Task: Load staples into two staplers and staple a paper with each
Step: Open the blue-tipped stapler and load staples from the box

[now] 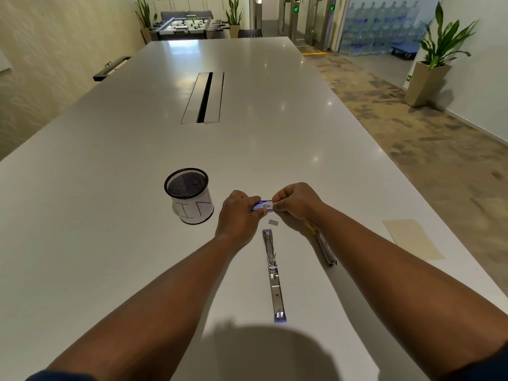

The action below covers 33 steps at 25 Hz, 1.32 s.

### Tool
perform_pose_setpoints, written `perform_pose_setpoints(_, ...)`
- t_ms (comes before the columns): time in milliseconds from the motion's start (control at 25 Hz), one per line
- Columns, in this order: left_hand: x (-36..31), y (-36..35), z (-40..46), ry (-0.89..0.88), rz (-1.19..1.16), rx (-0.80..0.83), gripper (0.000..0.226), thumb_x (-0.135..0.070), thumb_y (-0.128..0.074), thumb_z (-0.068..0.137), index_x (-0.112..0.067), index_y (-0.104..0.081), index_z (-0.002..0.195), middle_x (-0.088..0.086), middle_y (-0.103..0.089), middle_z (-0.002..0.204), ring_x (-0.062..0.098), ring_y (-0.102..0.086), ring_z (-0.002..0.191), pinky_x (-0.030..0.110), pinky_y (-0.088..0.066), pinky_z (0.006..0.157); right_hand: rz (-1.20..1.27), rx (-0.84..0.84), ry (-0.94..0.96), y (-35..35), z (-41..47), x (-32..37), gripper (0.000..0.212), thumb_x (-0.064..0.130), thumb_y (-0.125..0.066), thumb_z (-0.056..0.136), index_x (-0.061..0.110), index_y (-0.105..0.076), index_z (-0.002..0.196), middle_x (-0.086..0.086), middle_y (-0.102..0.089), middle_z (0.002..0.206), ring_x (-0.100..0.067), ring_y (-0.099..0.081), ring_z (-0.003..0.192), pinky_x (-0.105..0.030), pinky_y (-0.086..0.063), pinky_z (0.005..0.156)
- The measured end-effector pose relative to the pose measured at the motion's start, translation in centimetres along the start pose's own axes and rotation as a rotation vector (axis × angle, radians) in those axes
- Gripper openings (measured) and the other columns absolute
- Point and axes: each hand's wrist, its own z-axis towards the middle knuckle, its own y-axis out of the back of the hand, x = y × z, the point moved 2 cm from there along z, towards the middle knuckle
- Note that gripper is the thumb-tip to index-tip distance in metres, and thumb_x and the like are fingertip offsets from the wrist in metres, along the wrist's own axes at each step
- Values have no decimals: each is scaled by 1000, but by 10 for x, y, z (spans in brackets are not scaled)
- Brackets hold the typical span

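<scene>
My left hand [238,213] grips a small blue staple box [262,205] just above the white table. My right hand [295,201] pinches the box's right end with fingers curled. A short strip of staples [273,223] lies on the table just below the box. A blue-ended stapler [273,270] lies swung fully open and flat, running toward me. A second stapler [325,248], with a yellow part at its far end, lies to the right, partly hidden under my right forearm. A beige sheet of paper [412,239] rests near the table's right edge.
A black mesh cup [189,195] wrapped in white paper with handwriting stands left of my hands. A cable slot [203,97] runs along the table's middle. The table's right edge [384,149] borders the carpeted floor, where a potted plant [437,56] stands.
</scene>
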Motion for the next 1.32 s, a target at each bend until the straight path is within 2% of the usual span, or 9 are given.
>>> perform_pose_setpoints(320, -1, -1, 0, 8, -11, -8, 31, -35, -72, 90, -18, -75, 115, 0, -52, 96, 18, -54, 87, 30, -44, 75, -20, 5, 24, 0, -1, -1, 5, 9, -74, 81, 13, -76, 83, -4, -74, 84, -17, -64, 78, -33, -55, 72)
perform_pose_setpoints(520, 1, -3, 1, 28, -12, -11, 42, -35, -71, 91, -17, -69, 129, -3, -50, 101, 15, -53, 93, 26, -40, 79, -268, 99, 88, 3, -8, 4, 10, 17, -72, 78, 10, -74, 84, -9, -74, 88, -25, -68, 85, -45, -60, 80)
perform_pose_setpoints(720, -1, -1, -1, 54, -37, 0, 51, -34, -72, 91, -16, -62, 137, -2, -48, 108, 17, -58, 101, 31, -51, 86, -528, 156, 180, 0, -24, 7, 19, 23, -82, 72, 11, -73, 84, -6, -73, 89, -22, -68, 89, -39, -58, 77)
perform_pose_setpoints(880, -3, 6, -7, 96, -193, -56, 49, -25, -76, 90, -19, -61, 136, -7, -48, 110, 10, -58, 98, 13, -45, 81, -563, 87, 253, -2, -35, 8, 16, 24, -79, 77, 9, -73, 82, -6, -73, 88, -24, -67, 87, -42, -58, 80)
perform_pose_setpoints(1000, -6, 10, -19, 148, -329, -108, 33, -20, -73, 91, -24, -69, 124, -12, -58, 106, 2, -62, 90, 2, -43, 73, -536, 16, 304, 2, -45, 12, 18, 26, -77, 81, 8, -74, 83, -7, -71, 89, -24, -65, 85, -41, -56, 78)
perform_pose_setpoints(1040, -8, 10, -24, 173, -422, -103, 26, -18, -71, 93, -29, -71, 117, -9, -64, 104, 0, -63, 87, 4, -45, 74, -510, -11, 324, 4, -50, 14, 18, 25, -77, 80, 8, -74, 82, -7, -70, 89, -23, -64, 83, -39, -54, 76)
perform_pose_setpoints(1120, -15, 10, -38, 207, -670, -39, 22, -14, -66, 97, -34, -74, 102, -7, -75, 98, 1, -67, 84, 22, -55, 83, -434, -53, 358, 8, -60, 18, 14, 23, -78, 79, 9, -75, 78, -4, -70, 85, -18, -61, 77, -32, -48, 67)
perform_pose_setpoints(1240, -26, 15, -57, 261, -953, 42, 18, -10, -59, 101, -14, -77, 101, 11, -76, 111, 32, -68, 112, 51, -49, 106, -243, -64, 336, 7, -80, 17, 15, 23, -78, 81, 10, -75, 74, -1, -74, 77, -16, -65, 70, -28, -46, 64)
perform_pose_setpoints(1320, -34, 17, -67, 262, -1056, 72, 19, -7, -58, 101, -2, -74, 110, 20, -73, 117, 40, -65, 118, 54, -47, 108, -116, -47, 293, 5, -94, 14, 17, 25, -79, 82, 11, -74, 73, -2, -76, 72, -17, -72, 70, -28, -51, 66)
